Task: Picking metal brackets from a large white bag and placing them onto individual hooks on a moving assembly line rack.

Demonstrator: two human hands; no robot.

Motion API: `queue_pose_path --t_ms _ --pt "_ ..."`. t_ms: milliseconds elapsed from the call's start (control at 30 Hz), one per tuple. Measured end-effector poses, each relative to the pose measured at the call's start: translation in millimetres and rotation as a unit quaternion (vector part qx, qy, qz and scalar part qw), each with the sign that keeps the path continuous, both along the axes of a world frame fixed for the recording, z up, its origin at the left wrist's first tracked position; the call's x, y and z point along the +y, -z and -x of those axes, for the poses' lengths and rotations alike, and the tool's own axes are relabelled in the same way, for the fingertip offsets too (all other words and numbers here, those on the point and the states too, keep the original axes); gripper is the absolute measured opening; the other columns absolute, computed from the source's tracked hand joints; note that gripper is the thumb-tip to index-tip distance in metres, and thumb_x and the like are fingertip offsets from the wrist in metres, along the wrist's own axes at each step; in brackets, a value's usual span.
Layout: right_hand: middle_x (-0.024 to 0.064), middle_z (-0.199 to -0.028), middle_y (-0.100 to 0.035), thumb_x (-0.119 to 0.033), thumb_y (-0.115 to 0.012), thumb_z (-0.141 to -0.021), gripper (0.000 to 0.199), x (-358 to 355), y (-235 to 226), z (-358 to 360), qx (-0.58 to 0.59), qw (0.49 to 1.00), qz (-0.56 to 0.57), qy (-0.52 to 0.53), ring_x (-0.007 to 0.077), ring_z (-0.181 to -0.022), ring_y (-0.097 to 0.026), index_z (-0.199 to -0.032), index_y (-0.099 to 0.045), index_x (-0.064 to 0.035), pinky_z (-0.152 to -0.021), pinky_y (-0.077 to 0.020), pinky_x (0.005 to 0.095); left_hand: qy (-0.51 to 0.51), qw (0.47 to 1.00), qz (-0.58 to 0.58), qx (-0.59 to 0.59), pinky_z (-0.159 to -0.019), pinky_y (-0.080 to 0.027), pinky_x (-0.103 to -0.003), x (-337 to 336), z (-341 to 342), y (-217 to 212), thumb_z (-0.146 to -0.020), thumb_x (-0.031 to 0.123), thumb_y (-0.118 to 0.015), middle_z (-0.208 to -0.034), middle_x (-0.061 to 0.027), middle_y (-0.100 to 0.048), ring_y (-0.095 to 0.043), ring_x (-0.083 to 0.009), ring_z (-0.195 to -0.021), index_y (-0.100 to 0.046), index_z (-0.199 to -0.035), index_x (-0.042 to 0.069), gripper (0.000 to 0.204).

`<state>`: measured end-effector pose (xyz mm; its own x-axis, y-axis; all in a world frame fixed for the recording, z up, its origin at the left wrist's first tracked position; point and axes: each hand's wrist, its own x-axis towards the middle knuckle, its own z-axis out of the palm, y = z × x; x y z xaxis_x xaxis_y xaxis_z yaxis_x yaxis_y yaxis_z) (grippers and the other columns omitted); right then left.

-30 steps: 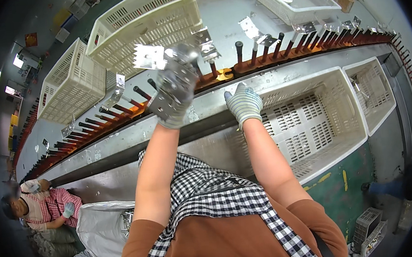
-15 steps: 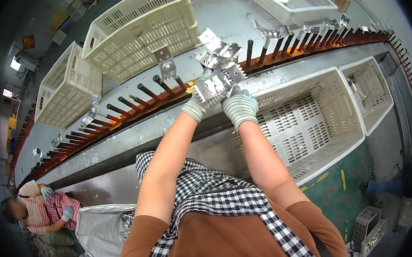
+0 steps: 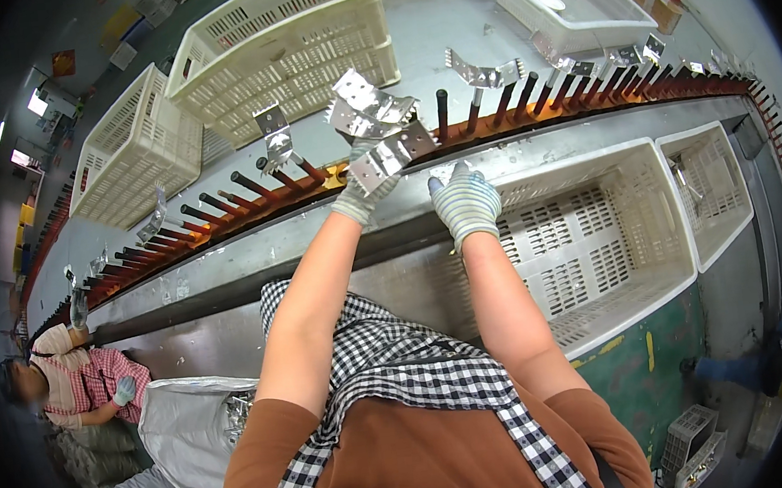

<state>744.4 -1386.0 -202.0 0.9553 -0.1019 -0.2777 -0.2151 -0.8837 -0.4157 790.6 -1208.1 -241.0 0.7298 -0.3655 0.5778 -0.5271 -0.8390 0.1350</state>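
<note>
1. Brackets: a bunch of shiny perforated sheet-metal brackets (image 3: 378, 130) is raised over the orange conveyor rail of dark upright pegs (image 3: 492, 121), pinched in the grip of the gloved left hand (image 3: 360, 190).
2. The gloved right hand (image 3: 465, 201) rests just below, fingers together, holding nothing.
3. The brackets look stiff, light and sharp-edged; flat faces seem the safest hold.
4. A cream slotted plastic crate (image 3: 598, 243) sits beneath.

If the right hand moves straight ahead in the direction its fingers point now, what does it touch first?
Probably the dark pegs on the orange rail, just beyond the right hand. The brackets in the left hand lie slightly to its left. Depth is unclear.
</note>
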Motion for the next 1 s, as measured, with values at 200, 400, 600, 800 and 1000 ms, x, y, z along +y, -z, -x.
queue_pose_path --t_ms 200,400,600,800,1000 --pt "0.0236 -0.115 -0.057 -0.046 -0.051 -0.083 0.061 4.3 -2.1 1.9 0.005 1.0 0.006 -0.014 0.035 -0.101 -0.06 -0.125 -0.048 -0.0026 -0.086 -0.0473 0.0451 -0.21 0.973 -0.09 -0.027 -0.084 -0.046 -0.035 27.0 19.5 -41.4 -0.092 0.025 -0.047 -0.105 -0.014 -0.059 -0.057 -0.0253 -0.097 -0.054 -0.11 0.003 0.029" --pt "0.0231 -0.116 -0.057 -0.046 -0.051 -0.083 0.058 6.2 -2.0 3.6 -0.007 1.0 0.015 -0.013 0.036 -0.103 -0.059 -0.123 -0.05 -0.0029 -0.086 -0.0474 0.0451 -0.129 0.887 0.435 -0.087 -0.093 -0.045 -0.035 56.8 96.6 -86.8 -0.085 0.018 -0.061 -0.117 -0.0083 -0.051 -0.05 -0.0203 -0.108 -0.047 -0.12 0.006 0.04" --pt "0.0222 -0.117 -0.057 -0.045 -0.054 -0.083 0.056 7.5 -0.5 2.5 -0.011 1.0 0.015 -0.011 0.036 -0.104 -0.059 -0.12 -0.053 -0.0025 -0.088 -0.0472 0.0444 -0.24 0.723 0.614 -0.205 -0.093 -0.042 -0.032 123.2 212.8 -71.0 -0.088 0.029 -0.06 -0.111 -0.0068 -0.053 -0.05 -0.0167 -0.106 -0.05 -0.12 0.004 0.042" --pt "0.0217 -0.115 -0.059 -0.047 -0.054 -0.083 0.056 7.0 2.0 2.0 -0.014 1.0 0.022 -0.014 0.0358 -0.103 -0.059 -0.117 -0.055 -0.0024 -0.088 -0.0473 0.0444 -0.329 0.554 0.733 -0.217 -0.079 -0.047 -0.031 236.7 382.6 -29.8 -0.086 0.023 -0.062 -0.109 -0.0067 -0.054 -0.051 -0.0151 -0.095 -0.057 -0.112 0.003 0.033" --pt "0.0217 -0.114 -0.059 -0.048 -0.053 -0.082 0.057 7.5 4.9 1.7 -0.011 0.999 0.034 -0.015 0.0353 -0.104 -0.059 -0.118 -0.054 -0.0034 -0.087 -0.0473 0.0447 -0.445 0.25 0.831 -0.22 -0.1 -0.037 -0.045 279.4 467.5 -0.4 -0.082 0.026 -0.064 -0.123 -0.0134 -0.047 -0.043 -0.0285 -0.113 -0.049 -0.119 0.002 0.047"
